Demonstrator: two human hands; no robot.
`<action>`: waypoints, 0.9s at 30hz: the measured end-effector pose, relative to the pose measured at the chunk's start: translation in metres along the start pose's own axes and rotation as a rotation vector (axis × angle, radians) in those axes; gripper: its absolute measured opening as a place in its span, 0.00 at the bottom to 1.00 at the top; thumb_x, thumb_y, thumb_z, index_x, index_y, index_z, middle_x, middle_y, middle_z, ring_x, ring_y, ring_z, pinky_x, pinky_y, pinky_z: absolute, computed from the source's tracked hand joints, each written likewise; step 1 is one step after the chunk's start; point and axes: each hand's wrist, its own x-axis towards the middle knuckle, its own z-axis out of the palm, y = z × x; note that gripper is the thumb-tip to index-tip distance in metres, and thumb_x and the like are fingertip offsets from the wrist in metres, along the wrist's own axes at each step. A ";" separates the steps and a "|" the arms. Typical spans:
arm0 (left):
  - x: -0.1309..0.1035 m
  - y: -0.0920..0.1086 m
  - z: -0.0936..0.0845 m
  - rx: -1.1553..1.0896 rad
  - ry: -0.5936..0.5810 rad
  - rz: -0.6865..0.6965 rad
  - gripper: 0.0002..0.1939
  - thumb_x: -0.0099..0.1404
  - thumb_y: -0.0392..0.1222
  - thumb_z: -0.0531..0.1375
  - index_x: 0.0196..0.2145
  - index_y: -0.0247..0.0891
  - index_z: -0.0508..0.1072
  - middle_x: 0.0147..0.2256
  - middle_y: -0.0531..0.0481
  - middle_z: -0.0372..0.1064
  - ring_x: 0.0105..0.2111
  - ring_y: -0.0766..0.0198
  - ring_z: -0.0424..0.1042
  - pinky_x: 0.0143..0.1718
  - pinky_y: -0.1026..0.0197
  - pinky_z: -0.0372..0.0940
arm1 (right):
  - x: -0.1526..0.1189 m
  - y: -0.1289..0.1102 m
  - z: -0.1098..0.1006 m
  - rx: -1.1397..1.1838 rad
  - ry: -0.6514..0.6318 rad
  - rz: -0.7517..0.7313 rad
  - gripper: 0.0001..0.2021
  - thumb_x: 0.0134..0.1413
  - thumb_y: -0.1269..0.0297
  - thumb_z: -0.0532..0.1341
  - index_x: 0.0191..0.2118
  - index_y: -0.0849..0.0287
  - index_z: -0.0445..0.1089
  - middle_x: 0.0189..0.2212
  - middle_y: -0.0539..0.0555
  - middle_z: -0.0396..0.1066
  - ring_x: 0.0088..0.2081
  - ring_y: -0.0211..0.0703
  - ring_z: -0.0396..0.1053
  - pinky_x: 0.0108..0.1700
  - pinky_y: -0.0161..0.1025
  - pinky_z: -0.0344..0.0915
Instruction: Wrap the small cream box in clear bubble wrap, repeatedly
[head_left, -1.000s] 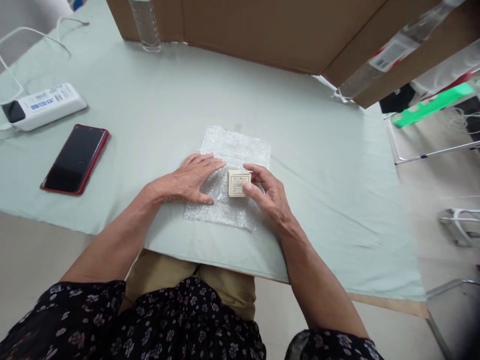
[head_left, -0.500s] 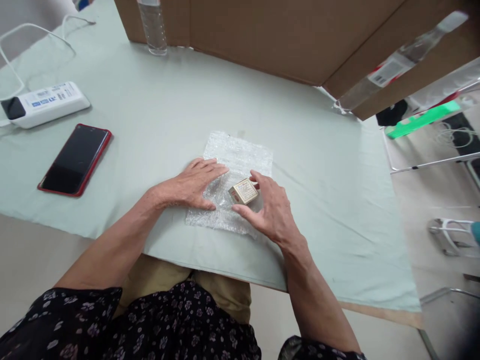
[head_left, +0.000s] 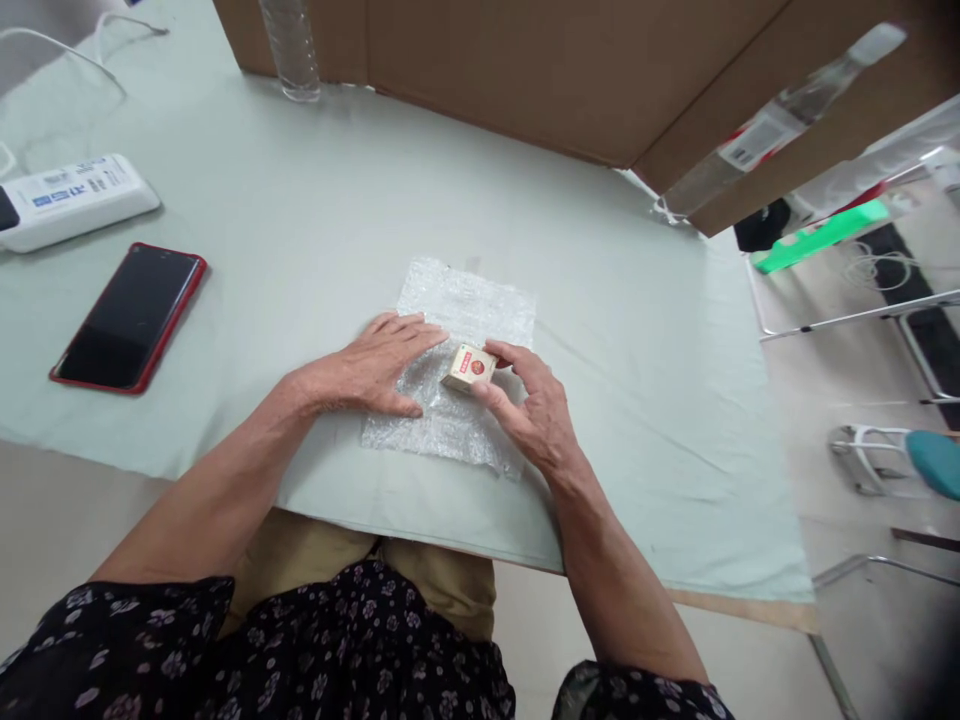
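Observation:
A small cream-coloured box (head_left: 471, 367) with a red label and a round red emblem rests on a sheet of bubble wrap (head_left: 442, 432). My right hand (head_left: 534, 405) holds this box by its right side, thumb at the near corner and index finger at the far one. To the left, my left hand (head_left: 386, 365) lies on the left part of the bubble wrap, fingers stretched and thumb apart, with a gap between it and the box. The undersides of the box and the wrap are hidden.
A phone (head_left: 129, 318) in a red case and a white power strip (head_left: 82, 198) lie on the left of the cloth-covered table (head_left: 637, 400). Cardboard (head_left: 502, 75) stands along the back, with a clear bottle (head_left: 291, 50) and another bottle (head_left: 765, 135) against it.
The box has been turned over, so a red-labelled face shows instead of a gold-bordered printed one. My right fingers have closed in on it. My left hand keeps its place on the wrap.

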 end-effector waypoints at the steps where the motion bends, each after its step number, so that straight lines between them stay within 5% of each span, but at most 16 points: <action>1: 0.000 0.000 0.000 -0.002 0.001 0.003 0.48 0.60 0.57 0.65 0.71 0.44 0.49 0.72 0.42 0.48 0.73 0.43 0.42 0.72 0.41 0.37 | -0.001 0.001 0.001 -0.024 -0.004 -0.024 0.26 0.60 0.45 0.63 0.59 0.51 0.68 0.55 0.59 0.75 0.51 0.57 0.73 0.56 0.58 0.67; 10: 0.000 -0.002 0.000 -0.015 -0.009 0.002 0.49 0.60 0.58 0.65 0.71 0.45 0.47 0.73 0.42 0.47 0.73 0.43 0.40 0.72 0.41 0.36 | 0.001 0.007 0.004 -0.074 -0.095 -0.115 0.22 0.61 0.57 0.63 0.60 0.49 0.68 0.56 0.57 0.75 0.56 0.58 0.70 0.57 0.57 0.65; 27: -0.002 0.003 -0.007 -0.010 -0.017 -0.001 0.47 0.61 0.58 0.64 0.71 0.46 0.50 0.72 0.43 0.49 0.73 0.43 0.42 0.71 0.41 0.39 | 0.002 0.010 0.010 -0.049 -0.079 -0.143 0.23 0.61 0.57 0.63 0.61 0.49 0.67 0.57 0.56 0.74 0.57 0.57 0.70 0.59 0.58 0.66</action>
